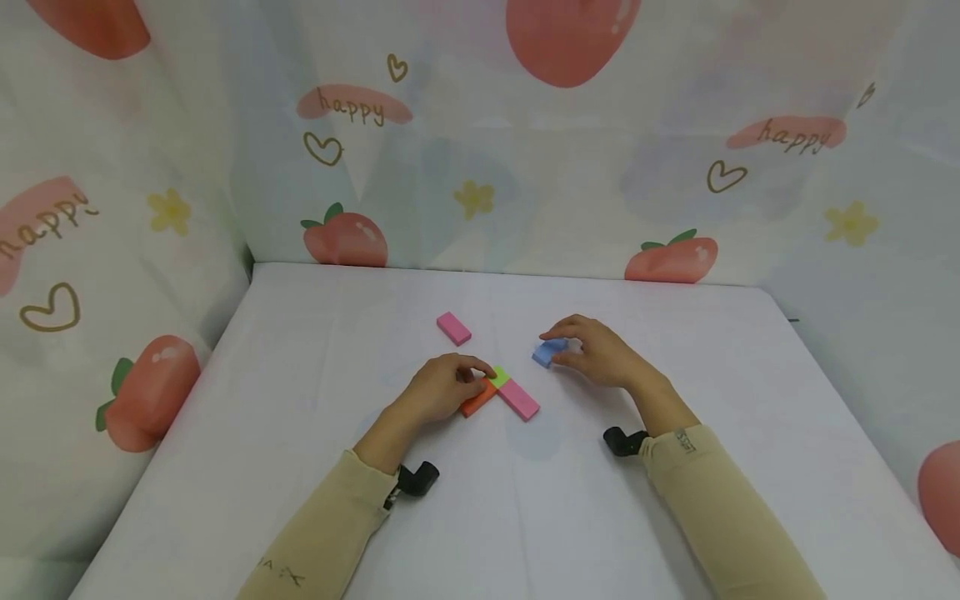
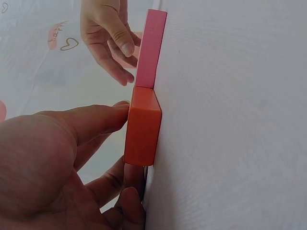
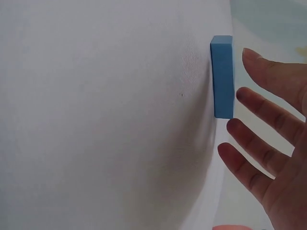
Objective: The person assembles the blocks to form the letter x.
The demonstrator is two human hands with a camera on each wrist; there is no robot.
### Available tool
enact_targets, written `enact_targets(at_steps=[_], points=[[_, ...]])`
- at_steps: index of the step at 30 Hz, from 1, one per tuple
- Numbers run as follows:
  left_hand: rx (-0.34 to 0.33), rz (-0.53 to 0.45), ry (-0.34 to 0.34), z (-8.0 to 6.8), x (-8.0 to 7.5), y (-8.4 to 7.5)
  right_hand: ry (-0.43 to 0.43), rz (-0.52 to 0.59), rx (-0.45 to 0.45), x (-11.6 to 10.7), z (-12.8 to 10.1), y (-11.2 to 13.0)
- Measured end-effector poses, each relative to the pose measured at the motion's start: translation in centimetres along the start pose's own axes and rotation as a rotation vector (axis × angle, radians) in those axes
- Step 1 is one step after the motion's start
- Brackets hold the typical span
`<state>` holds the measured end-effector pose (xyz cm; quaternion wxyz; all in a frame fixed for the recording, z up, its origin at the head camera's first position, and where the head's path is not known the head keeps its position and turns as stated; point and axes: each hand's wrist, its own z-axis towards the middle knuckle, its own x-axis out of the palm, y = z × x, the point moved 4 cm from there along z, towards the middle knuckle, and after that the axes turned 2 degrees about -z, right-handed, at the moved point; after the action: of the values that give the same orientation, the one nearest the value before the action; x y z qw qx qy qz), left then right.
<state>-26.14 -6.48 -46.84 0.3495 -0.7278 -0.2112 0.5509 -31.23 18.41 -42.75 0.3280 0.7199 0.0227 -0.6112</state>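
Note:
My left hand (image 1: 442, 390) holds the orange block (image 1: 478, 402), with its thumb on the block and fingers curled beside it. Its index fingertip reaches a small green block (image 1: 500, 377). A pink block (image 1: 519, 400) lies at an angle against these two. In the left wrist view, the orange block (image 2: 143, 129) stands end-on beside the pink one (image 2: 152, 48). My right hand (image 1: 596, 350) hovers round a blue block (image 1: 548, 353), thumb and forefinger to either side. The right wrist view has its fingers spread beside the blue block (image 3: 223, 79), with a gap at the thumb.
Another pink block (image 1: 453, 328) lies farther back on the white-covered table (image 1: 315, 333). Patterned cloth walls (image 1: 555, 183) rise behind the table and at its left. Black wrist cameras (image 1: 418, 479) jut out beside both sleeves.

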Motion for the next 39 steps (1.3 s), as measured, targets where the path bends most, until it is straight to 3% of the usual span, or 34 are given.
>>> enact_targets(at_steps=[16, 39], points=[[-0.009, -0.010, 0.003, 0.1, -0.1, -0.2, 0.044, -0.019, -0.069, 0.4, 1.5, -1.0], [-0.011, -0.012, 0.003, 0.1, -0.2, -0.1, 0.077, 0.003, -0.043, 0.9, 2.2, -1.5]])
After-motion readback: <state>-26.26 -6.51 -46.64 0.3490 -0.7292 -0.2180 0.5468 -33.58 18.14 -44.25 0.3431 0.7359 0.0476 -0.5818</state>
